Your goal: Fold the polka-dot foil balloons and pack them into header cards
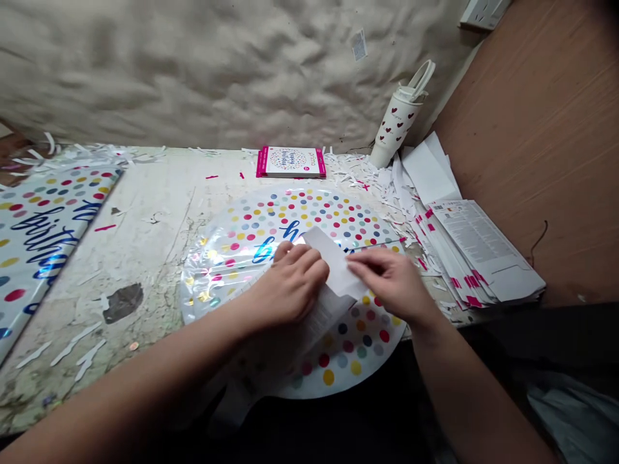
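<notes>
Pressing: my left hand (290,287) rests on a folded white paper leaflet (333,270), fingers together and curled over its left edge; I cannot tell whether the thumb grips.
Pinching: my right hand (391,283) meets the leaflet's right edge, fingers close together; the fingertips (355,263) touch the paper; I cannot tell if they pinch it.
Leaflet: it lies between my hands, its long axis running from upper left to lower right; its printed lower part slants down under my left wrist; my right fingertips are nearer its folded flap.
Beneath: a round silver foil balloon (309,212) with multicoloured polka dots and blue lettering lies flat under the leaflet.
Around: a second dotted foil balloon (43,225) lies at the left; a pink-edged white card packet (290,161) sits behind; a stack of white printed sheets with pink marks (478,251) lies at the right; white paper shreds (362,174) litter the worn, stained white table (145,258).
In the way: nothing lies on top of the leaflet except my own hands.
</notes>
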A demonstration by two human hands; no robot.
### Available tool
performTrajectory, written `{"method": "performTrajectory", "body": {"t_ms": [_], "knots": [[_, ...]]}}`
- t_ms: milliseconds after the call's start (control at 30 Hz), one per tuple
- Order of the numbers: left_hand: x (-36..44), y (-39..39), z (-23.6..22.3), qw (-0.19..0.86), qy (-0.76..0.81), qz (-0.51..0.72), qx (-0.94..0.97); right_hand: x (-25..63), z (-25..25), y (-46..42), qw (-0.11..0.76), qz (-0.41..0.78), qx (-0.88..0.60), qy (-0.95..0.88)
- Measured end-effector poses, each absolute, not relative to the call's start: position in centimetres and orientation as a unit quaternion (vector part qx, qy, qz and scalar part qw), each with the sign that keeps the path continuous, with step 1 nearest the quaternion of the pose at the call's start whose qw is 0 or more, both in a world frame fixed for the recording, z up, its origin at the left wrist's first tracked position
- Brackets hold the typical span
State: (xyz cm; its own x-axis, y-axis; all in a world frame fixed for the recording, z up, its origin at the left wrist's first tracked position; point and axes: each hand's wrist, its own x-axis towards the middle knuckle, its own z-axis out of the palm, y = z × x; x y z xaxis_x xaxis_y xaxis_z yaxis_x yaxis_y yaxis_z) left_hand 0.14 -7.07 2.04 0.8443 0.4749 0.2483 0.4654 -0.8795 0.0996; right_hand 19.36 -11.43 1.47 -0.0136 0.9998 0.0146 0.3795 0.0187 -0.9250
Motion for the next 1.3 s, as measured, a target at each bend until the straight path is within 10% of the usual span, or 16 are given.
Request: {"method": "performTrajectory", "body": {"t_ms": [267,433,567,933,1300], "knots": [[-1.4,-8.8,5.1,-0.008,0.417,0.436,0.797,16.7,1.4,-12.7,0.562,0.569,-0.401,-0.446],[-2.9,-9.1,4.2,0.451,0.392,0.402,0.694,15.9,2.0,-12.1,0.556,0.572,-0.397,-0.454],[-3.5,-9.6,3.8,0.621,0.38,0.418,0.544,15.9,2.6,-11.4,0.561,0.512,-0.424,-0.493],[-4.9,-11.2,0.4,0.71,0.481,0.292,0.423,15.4,2.3,-9.4,0.368,0.136,-0.535,-0.748],[-4.0,-13.1,0.3,0.645,0.51,0.286,0.492,12.6,1.2,-12.2,0.283,0.107,-0.47,-0.829]]}}
